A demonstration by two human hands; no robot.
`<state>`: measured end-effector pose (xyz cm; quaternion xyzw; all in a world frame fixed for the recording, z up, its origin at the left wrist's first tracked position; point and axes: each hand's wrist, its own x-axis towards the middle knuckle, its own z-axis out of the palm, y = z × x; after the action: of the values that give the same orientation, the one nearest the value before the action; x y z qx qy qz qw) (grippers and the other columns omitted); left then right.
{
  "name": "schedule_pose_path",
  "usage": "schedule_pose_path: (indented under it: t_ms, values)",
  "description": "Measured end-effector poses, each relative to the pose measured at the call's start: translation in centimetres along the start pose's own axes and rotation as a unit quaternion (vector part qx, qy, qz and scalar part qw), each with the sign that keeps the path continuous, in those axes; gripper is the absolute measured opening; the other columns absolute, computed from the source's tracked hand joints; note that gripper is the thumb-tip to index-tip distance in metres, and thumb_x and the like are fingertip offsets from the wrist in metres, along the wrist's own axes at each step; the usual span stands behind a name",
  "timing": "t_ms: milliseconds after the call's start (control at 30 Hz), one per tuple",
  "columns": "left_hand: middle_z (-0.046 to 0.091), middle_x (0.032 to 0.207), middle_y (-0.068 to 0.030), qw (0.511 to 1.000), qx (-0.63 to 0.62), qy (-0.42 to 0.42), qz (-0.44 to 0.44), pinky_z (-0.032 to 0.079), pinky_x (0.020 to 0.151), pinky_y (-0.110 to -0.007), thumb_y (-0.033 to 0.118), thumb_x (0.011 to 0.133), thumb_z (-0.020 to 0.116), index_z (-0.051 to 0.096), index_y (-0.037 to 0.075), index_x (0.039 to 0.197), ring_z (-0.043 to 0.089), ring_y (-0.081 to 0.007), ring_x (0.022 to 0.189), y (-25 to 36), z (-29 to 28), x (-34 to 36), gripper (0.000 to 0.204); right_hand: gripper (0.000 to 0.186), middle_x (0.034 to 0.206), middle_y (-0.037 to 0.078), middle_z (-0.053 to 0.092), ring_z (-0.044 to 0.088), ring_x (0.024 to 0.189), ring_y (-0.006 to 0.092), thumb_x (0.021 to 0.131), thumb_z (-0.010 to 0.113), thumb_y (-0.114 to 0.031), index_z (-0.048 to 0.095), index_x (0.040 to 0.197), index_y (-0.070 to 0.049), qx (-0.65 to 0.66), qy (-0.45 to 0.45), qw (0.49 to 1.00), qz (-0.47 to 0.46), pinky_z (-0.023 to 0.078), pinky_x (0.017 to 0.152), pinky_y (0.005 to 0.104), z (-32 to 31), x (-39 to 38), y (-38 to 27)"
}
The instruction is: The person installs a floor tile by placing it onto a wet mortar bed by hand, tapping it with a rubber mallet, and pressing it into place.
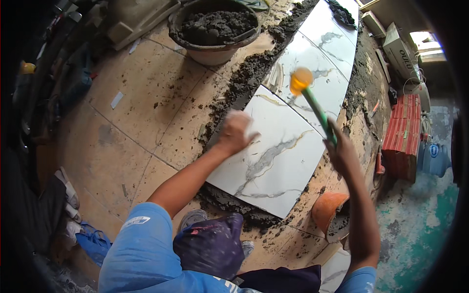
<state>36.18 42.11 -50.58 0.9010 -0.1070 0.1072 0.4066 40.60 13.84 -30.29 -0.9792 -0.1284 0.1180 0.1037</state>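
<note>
My right hand (339,146) grips the green handle of a mallet (316,107). Its rounded yellow-orange head, slightly blurred, is raised over the far right side of a white marble-patterned floor tile (266,161). Over that tile's left edge is my left hand (235,133), its thumb apart from the other fingers, which are bent and partly smeared. Nothing shows in it, and whether it touches the tile is unclear. Dark wet mortar (244,207) sticks out along the tile's near and left edges. More laid white tiles (322,53) continue beyond it.
A tub (212,46) of mortar stands at the far left of the tile row. An orange bucket (326,212) lies tipped at the near right. Red boxes (403,129) are stacked at right, by a blue water jug (434,158). Mortar crumbs dot the beige floor (132,102).
</note>
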Motion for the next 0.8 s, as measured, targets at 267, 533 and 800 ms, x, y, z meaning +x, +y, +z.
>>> schedule_pose_path:
  t_ms: [267, 533, 800]
  values:
    - [0.049, 0.13, -0.0265, 0.927, 0.244, 0.184, -0.218, 0.035, 0.107, -0.054, 0.037, 0.091, 0.062, 0.052, -0.004, 0.121, 0.042, -0.042, 0.127, -17.9, -6.9, -9.7, 0.052, 0.039, 0.082, 0.008, 0.069, 0.067, 0.068, 0.0219, 0.095, 0.059, -0.021, 0.055, 0.134, -0.024, -0.341, -0.219, 0.911, -0.081, 0.055, 0.059, 0.0387, -1.4, 17.5, -14.1]
    - [0.047, 0.128, -0.0303, 0.929, 0.273, 0.174, -0.18, 0.033, 0.108, -0.059, 0.042, 0.091, 0.061, 0.048, -0.006, 0.123, 0.042, -0.0469, 0.124, -18.5, -6.4, -9.9, 0.059, 0.042, 0.082, 0.011, 0.07, 0.069, 0.07, 0.0259, 0.092, 0.063, -0.018, 0.057, 0.133, -0.023, -0.355, -0.199, 0.907, -0.104, 0.054, 0.062, 0.0424, -0.8, 21.1, -17.3]
    - [0.043, 0.137, -0.0262, 0.932, 0.269, 0.151, -0.189, 0.033, 0.108, -0.054, 0.036, 0.089, 0.063, 0.044, -0.004, 0.133, 0.039, -0.0432, 0.129, -18.2, -6.9, -9.7, 0.063, 0.034, 0.083, 0.002, 0.067, 0.068, 0.075, 0.0176, 0.097, 0.047, -0.014, 0.062, 0.125, -0.027, -0.421, -0.231, 0.873, -0.085, 0.057, 0.06, 0.0362, -0.3, 22.6, -18.1]
